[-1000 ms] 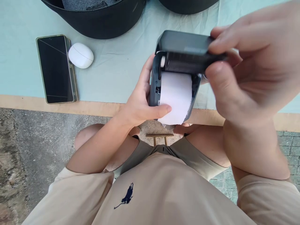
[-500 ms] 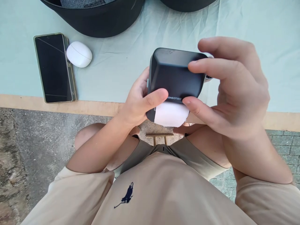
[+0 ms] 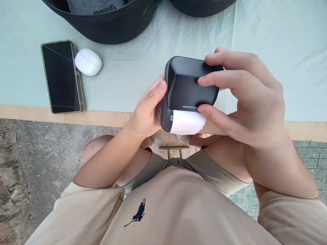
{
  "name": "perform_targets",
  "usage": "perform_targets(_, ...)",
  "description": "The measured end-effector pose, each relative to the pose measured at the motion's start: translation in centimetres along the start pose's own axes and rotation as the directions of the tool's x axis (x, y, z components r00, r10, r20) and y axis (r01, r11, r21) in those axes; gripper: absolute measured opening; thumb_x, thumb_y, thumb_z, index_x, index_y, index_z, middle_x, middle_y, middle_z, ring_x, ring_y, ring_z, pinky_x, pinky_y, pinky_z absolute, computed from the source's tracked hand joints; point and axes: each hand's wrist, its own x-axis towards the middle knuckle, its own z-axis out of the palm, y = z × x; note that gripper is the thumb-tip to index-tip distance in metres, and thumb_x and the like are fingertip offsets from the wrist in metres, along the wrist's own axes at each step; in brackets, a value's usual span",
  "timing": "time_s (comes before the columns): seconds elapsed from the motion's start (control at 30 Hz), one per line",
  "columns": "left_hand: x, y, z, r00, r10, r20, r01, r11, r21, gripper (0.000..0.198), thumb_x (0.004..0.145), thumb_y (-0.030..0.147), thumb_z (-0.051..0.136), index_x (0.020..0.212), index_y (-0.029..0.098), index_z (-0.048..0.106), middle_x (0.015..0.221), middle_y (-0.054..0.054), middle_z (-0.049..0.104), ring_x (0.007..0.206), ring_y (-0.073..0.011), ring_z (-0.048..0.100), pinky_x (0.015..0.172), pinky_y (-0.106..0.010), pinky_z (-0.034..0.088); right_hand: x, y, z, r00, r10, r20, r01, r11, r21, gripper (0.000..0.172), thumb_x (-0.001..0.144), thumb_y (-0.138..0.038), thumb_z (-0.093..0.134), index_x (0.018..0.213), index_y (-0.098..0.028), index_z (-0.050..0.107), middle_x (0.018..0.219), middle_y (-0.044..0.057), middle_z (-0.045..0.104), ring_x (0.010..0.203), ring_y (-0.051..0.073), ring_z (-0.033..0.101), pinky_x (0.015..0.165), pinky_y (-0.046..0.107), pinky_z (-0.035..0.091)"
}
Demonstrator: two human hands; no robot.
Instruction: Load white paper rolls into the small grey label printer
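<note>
A black label printer marked NIIMBOT is held above the table's front edge. White label paper curls out of the slot below its cover. My left hand is closed around the printer's left side, its thumb lying along the edge; the other fingers are mostly hidden beneath. From the right, my right hand grips the cover, the thumb on its lower edge and two fingertips on the top. I cannot tell whether the cover is fully seated on the body.
A dark-screened phone lies on the left of the pale tablecloth, with a white rounded case against its right side. An unzipped black case stands at the back, and a second black case sits beside it.
My left thumb has slid from the cover's front to the printer's left edge. My right fingers have moved further left onto the cover, and the printer has turned slightly.
</note>
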Motion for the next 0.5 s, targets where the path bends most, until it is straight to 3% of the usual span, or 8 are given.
perform_targets(0.07,0.09,-0.16,-0.20,0.999,-0.021,-0.024,0.021,0.999,-0.035,0.040,0.096,0.045,0.042,0.110,0.014,0.063,0.103,-0.009,0.071,0.126,-0.0256,0.059,0.100,-0.037,0.053,0.03,0.08,-0.01,0.999,-0.021,-0.030,0.022,1.000,0.022,0.030,0.088,-0.022,0.060,0.117,-0.020,0.056,0.135,0.008,0.054,0.129,0.018,0.053,0.120,0.043,0.043)
perform_targets(0.17,0.12,-0.42,-0.63,0.998,-0.016,-0.067,0.016,1.000,0.003,0.043,0.100,0.042,0.034,0.102,0.015,0.067,0.092,-0.007,0.072,0.128,-0.0239,0.058,0.102,-0.035,0.053,-0.03,0.13,-0.07,0.999,-0.015,-0.032,0.016,0.999,0.029,0.034,0.087,-0.023,0.060,0.121,-0.020,0.055,0.135,0.008,0.056,0.127,0.019,0.055,0.112,0.042,0.051)
perform_targets(0.33,0.15,-0.37,-0.44,0.991,-0.001,-0.132,0.009,0.998,0.061,0.042,0.100,0.040,0.035,0.098,0.014,0.068,0.089,-0.005,0.071,0.124,-0.0246,0.061,0.096,-0.036,0.056,-0.05,0.14,-0.30,1.000,0.008,0.019,-0.009,1.000,0.007,0.042,0.086,-0.028,0.064,0.125,-0.023,0.052,0.135,0.006,0.057,0.129,0.019,0.054,0.105,0.039,0.055)
perform_targets(0.5,0.21,-0.20,-0.23,0.994,0.012,-0.107,-0.007,0.999,0.045,0.035,0.099,0.037,0.041,0.104,0.014,0.067,0.095,-0.004,0.073,0.124,-0.0224,0.061,0.101,-0.035,0.054,0.06,-0.10,-0.69,0.998,0.010,0.054,-0.009,1.000,-0.005,0.049,0.084,-0.032,0.067,0.127,-0.019,0.050,0.138,0.009,0.055,0.130,0.019,0.052,0.104,0.039,0.055)
